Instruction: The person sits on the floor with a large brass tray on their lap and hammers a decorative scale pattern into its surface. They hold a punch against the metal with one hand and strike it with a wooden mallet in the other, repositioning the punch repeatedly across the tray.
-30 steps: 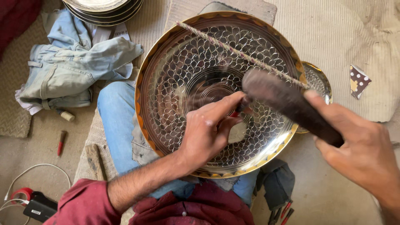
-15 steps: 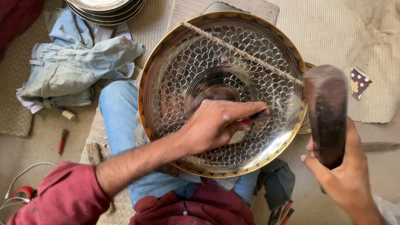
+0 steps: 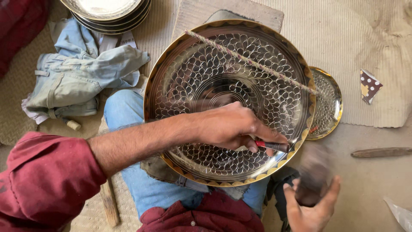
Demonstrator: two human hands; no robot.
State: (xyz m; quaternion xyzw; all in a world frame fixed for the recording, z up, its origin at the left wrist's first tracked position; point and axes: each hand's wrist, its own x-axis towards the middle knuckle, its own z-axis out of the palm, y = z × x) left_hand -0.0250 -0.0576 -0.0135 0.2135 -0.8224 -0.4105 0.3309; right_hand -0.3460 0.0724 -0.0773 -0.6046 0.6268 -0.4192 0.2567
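View from above of a person sitting on the floor, working a large round metal tray that rests tilted on their lap, over blue jeans. The tray is shiny, with a scale-like engraved pattern and a gold scalloped rim. A twisted cord runs diagonally across its upper face, from the upper left rim to the right rim. The left hand, reaching in from a dark red sleeve at the lower left, lies across the tray's lower half, fingers curled and pinching a small chisel with a red band; its tip sits near the tray's lower right rim. The right hand, at the lower right just off the tray's edge, is closed around a dark mallet, which is blurred. A smaller engraved plate peeks out behind the tray's right edge. A stack of plates sits at the top left, with crumpled pale denim cloth beneath it. A wooden stick lies on the floor at right, and a spotted scrap rests on the mat above it.
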